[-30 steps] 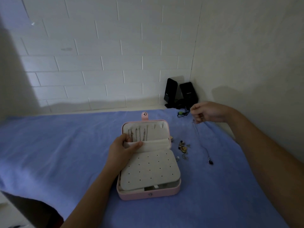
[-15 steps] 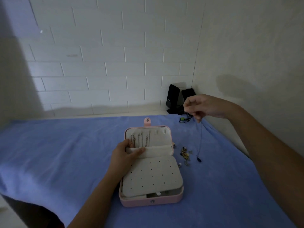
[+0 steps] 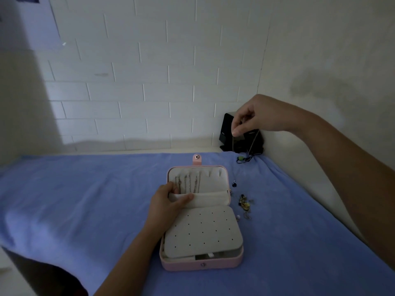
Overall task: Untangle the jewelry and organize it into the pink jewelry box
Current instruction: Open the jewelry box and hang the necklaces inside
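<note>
A blue cloth (image 3: 85,199) covers the table. On it lies one pink box (image 3: 201,263), lid open flat away from the person, with a white dotted earring panel (image 3: 203,231) over the near half. Two black speakers (image 3: 228,133) stand in the far corner.

The left hand (image 3: 166,201) rests at the lid, thumb and fingers pressed onto the white pocket flap (image 3: 209,198), holding it down. Above the flap about four chains (image 3: 188,184) hang from the lid hooks; two hooks on the right look free.

The right hand (image 3: 256,116) is raised over the far right of the cloth, thumb and forefinger pinching one thin necklace (image 3: 233,146), which hangs straight down to a dark pendant (image 3: 234,184) just beside the lid's right edge.

To hang it well, I would let the chain dangle until it stops swinging, bring it over a free hook, catch it there, then tuck the pendant under the flap without brushing the hung chains.

Right of the box sits one small cluster of jewelry (image 3: 244,205), pieces too tangled to count, and one green-beaded cord (image 3: 241,159) near the speakers
</note>
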### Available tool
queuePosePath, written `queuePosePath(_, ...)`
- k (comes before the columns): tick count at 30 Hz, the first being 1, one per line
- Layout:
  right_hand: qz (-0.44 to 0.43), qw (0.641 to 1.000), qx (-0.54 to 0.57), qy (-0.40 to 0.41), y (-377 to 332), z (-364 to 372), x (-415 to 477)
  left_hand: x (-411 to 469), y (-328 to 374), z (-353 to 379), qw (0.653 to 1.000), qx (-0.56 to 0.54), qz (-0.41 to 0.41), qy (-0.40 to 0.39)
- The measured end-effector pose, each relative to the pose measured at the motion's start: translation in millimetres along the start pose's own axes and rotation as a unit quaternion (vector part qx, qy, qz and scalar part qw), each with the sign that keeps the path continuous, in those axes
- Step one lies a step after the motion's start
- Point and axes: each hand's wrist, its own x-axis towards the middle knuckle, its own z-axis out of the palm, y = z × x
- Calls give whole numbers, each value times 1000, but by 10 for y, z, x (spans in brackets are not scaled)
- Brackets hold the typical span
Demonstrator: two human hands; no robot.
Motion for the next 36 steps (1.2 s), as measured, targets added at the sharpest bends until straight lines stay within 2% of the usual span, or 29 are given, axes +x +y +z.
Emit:
queuePosePath(11,-42,998,20,33,-336,-44,283,-21,26,-8,1000,1,5,4)
queuePosePath(21,-56,998,11,-7,-437,168,443,-15,21,-16,999,4,34,10)
queuePosePath(36,-38,999,12,-21,-329,362,503,3,9,-20,999,5,38,2)
